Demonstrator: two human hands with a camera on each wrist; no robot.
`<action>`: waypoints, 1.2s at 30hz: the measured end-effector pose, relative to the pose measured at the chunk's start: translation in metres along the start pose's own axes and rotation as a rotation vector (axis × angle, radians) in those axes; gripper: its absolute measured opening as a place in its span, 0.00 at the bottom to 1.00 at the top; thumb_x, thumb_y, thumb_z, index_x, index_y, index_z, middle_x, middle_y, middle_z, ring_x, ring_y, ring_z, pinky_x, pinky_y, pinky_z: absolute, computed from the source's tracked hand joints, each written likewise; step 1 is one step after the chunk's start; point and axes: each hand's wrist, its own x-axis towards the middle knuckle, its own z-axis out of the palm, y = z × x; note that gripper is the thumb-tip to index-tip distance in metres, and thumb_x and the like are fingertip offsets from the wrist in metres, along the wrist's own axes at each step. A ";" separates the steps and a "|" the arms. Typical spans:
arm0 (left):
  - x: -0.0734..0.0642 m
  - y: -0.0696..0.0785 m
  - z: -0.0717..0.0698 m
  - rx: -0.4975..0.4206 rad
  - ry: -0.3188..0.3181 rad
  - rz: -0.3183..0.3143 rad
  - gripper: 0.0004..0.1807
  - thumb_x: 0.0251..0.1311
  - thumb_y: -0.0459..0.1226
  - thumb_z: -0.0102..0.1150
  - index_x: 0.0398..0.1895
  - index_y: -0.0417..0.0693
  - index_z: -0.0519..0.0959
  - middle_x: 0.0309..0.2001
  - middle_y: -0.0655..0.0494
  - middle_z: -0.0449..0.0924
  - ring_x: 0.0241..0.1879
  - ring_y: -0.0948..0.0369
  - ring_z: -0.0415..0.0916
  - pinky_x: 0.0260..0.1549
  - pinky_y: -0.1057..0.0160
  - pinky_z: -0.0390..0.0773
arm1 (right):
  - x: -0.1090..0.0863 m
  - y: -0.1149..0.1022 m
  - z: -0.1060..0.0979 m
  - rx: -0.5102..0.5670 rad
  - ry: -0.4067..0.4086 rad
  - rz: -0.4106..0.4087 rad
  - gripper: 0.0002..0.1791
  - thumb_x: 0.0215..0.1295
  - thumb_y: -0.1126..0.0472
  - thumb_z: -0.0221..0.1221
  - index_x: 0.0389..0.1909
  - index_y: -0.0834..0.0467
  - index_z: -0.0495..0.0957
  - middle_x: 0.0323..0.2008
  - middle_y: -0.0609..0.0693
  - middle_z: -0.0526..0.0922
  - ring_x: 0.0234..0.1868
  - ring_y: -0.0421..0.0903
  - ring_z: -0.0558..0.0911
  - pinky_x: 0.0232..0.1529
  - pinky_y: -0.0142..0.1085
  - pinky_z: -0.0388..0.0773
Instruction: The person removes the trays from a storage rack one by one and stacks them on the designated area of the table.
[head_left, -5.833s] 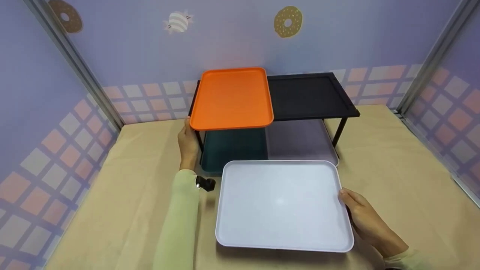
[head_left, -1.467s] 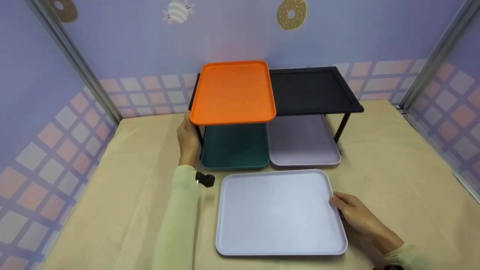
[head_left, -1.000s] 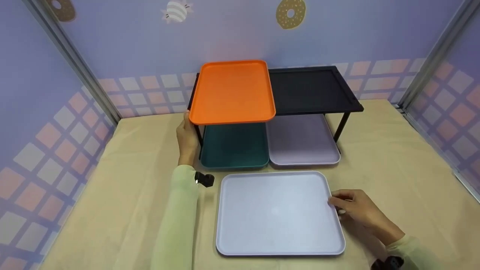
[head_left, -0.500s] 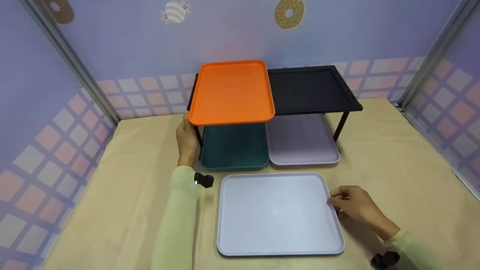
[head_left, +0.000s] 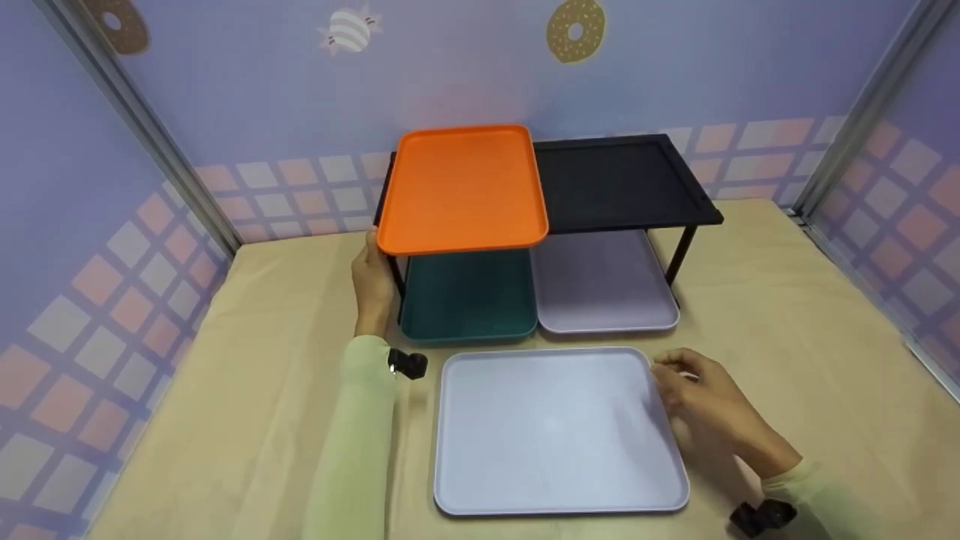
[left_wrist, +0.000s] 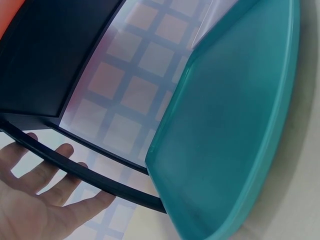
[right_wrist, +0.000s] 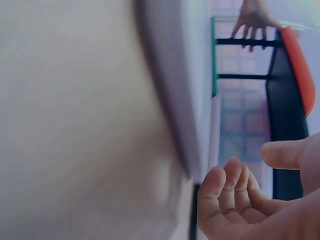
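Observation:
A pale lavender-white tray (head_left: 559, 431) lies on the table in front of the rack. Beside its right rim is my right hand (head_left: 694, 394), thumb and loosely bent fingers apart with nothing between them in the right wrist view. My left hand (head_left: 371, 285) is at the left side of the black rack (head_left: 619, 184). In the left wrist view its spread, fairly straight fingers (left_wrist: 42, 175) lie against the rack's leg (left_wrist: 90, 175). An orange tray (head_left: 465, 187) covers the left half of the rack's top and overhangs its front edge, close to the left fingertips.
Under the rack, a dark green tray (head_left: 471, 300) and a light purple tray (head_left: 604, 285) stand side by side on the beige tablecloth (head_left: 262, 390). A patterned wall (head_left: 465, 67) rises close behind the rack, with side walls left and right.
The pale tray has come down onto the table, slightly nearer the person. My right hand has let go of its right rim and moved a little forward. The left hand stays at the rack.

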 end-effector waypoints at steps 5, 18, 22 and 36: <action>-0.001 0.000 0.001 -0.002 0.002 0.009 0.28 0.82 0.51 0.36 0.51 0.41 0.83 0.41 0.48 0.79 0.46 0.48 0.71 0.49 0.60 0.70 | 0.004 -0.019 0.013 0.141 -0.016 -0.008 0.27 0.79 0.56 0.55 0.67 0.70 0.63 0.54 0.57 0.75 0.48 0.46 0.82 0.49 0.34 0.82; 0.001 0.001 0.001 -0.002 -0.007 0.009 0.25 0.82 0.50 0.37 0.31 0.47 0.77 0.31 0.52 0.73 0.43 0.52 0.70 0.49 0.58 0.70 | 0.016 -0.067 0.048 0.432 -0.079 -0.044 0.32 0.81 0.53 0.51 0.75 0.64 0.54 0.66 0.59 0.68 0.63 0.51 0.78 0.62 0.39 0.76; 0.001 0.000 0.001 -0.009 -0.007 0.004 0.26 0.82 0.51 0.37 0.35 0.47 0.80 0.37 0.52 0.80 0.46 0.54 0.73 0.57 0.53 0.73 | 0.023 -0.083 0.061 0.539 -0.084 -0.029 0.33 0.80 0.53 0.51 0.76 0.63 0.51 0.68 0.60 0.66 0.63 0.51 0.78 0.63 0.40 0.76; -0.001 0.003 0.004 -0.026 -0.001 0.007 0.27 0.82 0.51 0.38 0.26 0.42 0.66 0.26 0.54 0.60 0.33 0.55 0.62 0.37 0.62 0.63 | 0.065 -0.128 0.119 0.852 -0.090 -0.042 0.39 0.79 0.51 0.53 0.80 0.63 0.46 0.76 0.62 0.57 0.72 0.60 0.70 0.69 0.47 0.70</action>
